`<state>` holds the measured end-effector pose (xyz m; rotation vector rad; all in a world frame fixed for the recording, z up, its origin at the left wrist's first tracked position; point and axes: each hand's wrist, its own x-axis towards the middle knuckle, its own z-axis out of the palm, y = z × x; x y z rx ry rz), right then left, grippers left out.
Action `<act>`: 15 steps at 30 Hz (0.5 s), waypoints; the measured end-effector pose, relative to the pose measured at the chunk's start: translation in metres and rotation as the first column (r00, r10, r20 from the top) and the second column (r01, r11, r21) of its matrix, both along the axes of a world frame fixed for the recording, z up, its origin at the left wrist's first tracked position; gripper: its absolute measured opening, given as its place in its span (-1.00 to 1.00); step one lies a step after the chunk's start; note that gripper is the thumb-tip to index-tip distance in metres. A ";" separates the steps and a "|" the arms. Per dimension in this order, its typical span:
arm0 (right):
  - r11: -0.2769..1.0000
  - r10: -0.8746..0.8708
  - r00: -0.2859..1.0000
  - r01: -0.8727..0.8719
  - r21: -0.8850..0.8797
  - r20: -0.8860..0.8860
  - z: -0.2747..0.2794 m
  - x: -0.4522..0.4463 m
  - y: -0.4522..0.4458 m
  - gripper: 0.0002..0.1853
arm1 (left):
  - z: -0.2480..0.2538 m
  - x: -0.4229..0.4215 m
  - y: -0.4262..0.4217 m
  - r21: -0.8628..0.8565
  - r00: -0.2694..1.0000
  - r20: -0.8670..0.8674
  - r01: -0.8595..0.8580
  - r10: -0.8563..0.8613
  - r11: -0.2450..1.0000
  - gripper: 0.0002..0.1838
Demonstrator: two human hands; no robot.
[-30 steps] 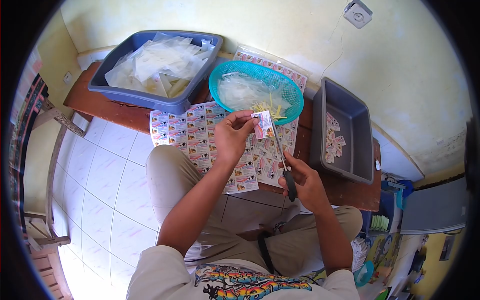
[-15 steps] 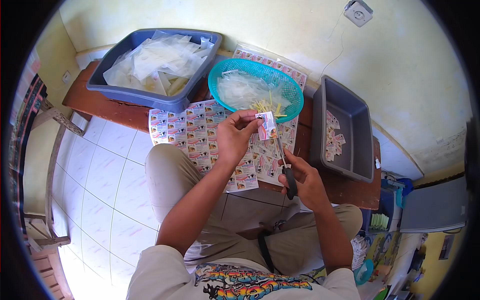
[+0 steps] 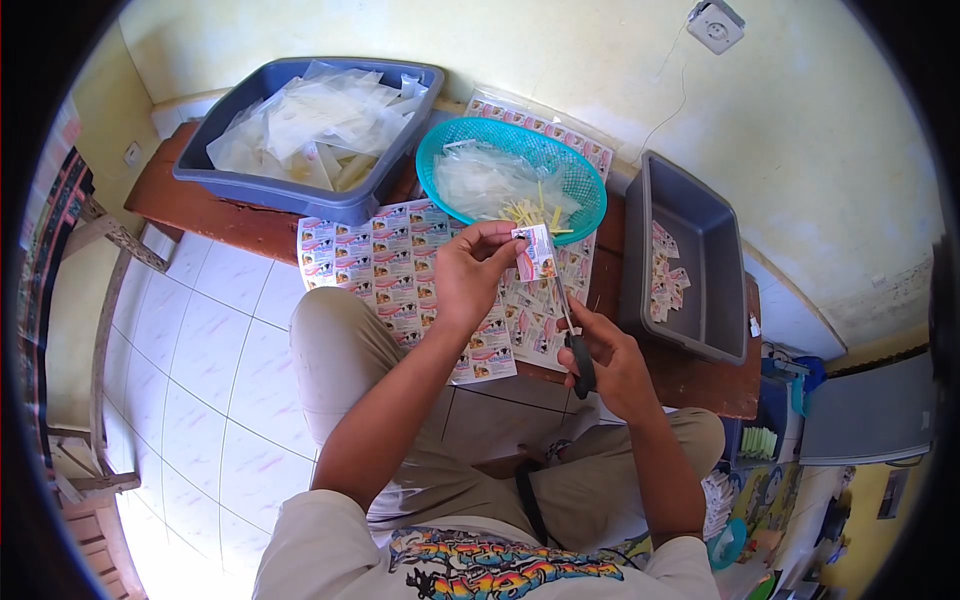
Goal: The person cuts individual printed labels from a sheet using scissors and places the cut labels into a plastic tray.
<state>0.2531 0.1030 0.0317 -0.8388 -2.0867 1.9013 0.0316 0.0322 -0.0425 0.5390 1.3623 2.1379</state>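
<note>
Between thumb and fingers, my left hand (image 3: 472, 272) pinches a small printed label (image 3: 536, 253) just in front of the teal basket. My right hand (image 3: 612, 365) is wrapped round the black handles of the scissors (image 3: 580, 362), whose blades point up at the label's right edge. Beneath both hands lie sheets of printed labels (image 3: 395, 262). The teal basket (image 3: 590, 190) holds clear plastic pieces and thin yellowish strips (image 3: 530, 212).
A grey-blue tub (image 3: 330, 205) full of clear plastic bags stands at the left of the brown bench (image 3: 710, 385). At the right, a dark grey tub (image 3: 710, 270) holds cut labels (image 3: 665, 280). My crossed legs are below the bench's front edge.
The label and my left hand have shifted slightly right since the first frame. The scissor blades have changed angle a little and look closer together now.
</note>
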 end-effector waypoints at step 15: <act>1.000 0.002 1.000 -0.002 -0.020 -0.015 -0.001 0.001 -0.002 -0.16 | 0.001 0.002 -0.001 0.025 1.000 0.010 -0.027 0.026 0.999 -0.75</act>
